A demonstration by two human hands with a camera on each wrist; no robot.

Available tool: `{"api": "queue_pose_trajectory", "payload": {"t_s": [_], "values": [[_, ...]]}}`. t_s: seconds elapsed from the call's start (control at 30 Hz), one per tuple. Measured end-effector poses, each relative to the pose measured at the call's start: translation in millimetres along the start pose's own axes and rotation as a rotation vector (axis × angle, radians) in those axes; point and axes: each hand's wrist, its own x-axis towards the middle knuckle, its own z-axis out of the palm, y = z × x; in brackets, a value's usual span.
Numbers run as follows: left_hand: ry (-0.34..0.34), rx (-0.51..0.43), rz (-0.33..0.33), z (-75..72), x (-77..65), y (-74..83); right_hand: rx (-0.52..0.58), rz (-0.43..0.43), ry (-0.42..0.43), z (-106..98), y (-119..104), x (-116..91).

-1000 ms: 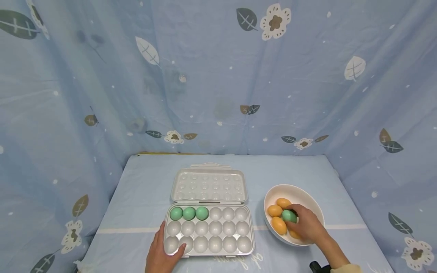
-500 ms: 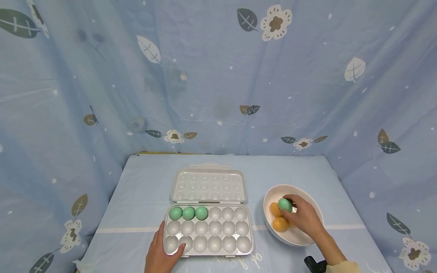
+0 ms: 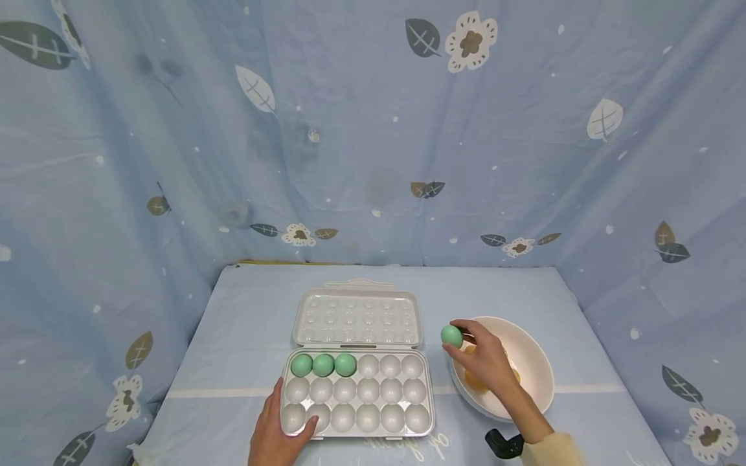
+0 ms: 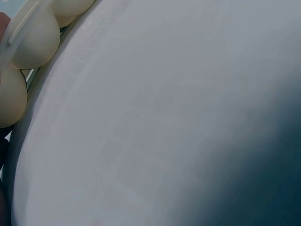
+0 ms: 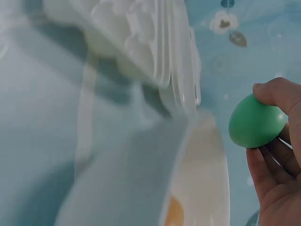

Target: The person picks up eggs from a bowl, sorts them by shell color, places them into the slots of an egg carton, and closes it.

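Observation:
My right hand (image 3: pixel 485 355) pinches a green toy egg (image 3: pixel 451 336) between thumb and fingertips, above the left rim of a white bowl (image 3: pixel 533 362). In the right wrist view the green egg (image 5: pixel 256 122) shows clear of the bowl. Orange eggs (image 3: pixel 474 383) lie in the bowl, partly hidden by the hand. A white egg carton (image 3: pixel 430 395) lies open to the left; green eggs (image 3: pixel 323 365) fill the three left cups of its back row. My left hand (image 3: pixel 278 427) grips the carton's front left corner, thumb over the front rim, fingers along the left side.
The carton's lid (image 3: pixel 357 317) lies folded back behind the cups. A black strap-like piece (image 3: pixel 504 445) is at the right wrist. Pale blue cloth (image 3: pixel 227 362) covers the table, and a patterned curtain (image 3: pixel 373 129) hangs around it.
My right hand has lifted the green egg out of the bowl and moved left to its rim. The left hand and the carton have stayed in place.

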Motion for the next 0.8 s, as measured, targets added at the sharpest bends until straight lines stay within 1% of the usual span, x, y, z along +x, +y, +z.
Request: {"api": "queue_pose_trajectory", "payload": {"t_s": [0.17,0.33,0.7,0.8], "values": [[-0.019,0.007,-0.013,-1.0,-0.5,1.3,0.075,0.005,-0.033,20.9,-16.8,7.3],[-0.011,0.015,-0.009,0.3,-0.5,0.3,0.138,0.002,-0.068,38.9,-27.8,11.6],[-0.004,0.011,-0.013,-1.8,-0.6,3.8,0.207,-0.028,-0.122,69.3,-40.6,14.6],[-0.005,0.013,-0.013,-3.1,-0.8,5.0,0.218,-0.055,-0.123,78.1,-42.8,13.3]]}}
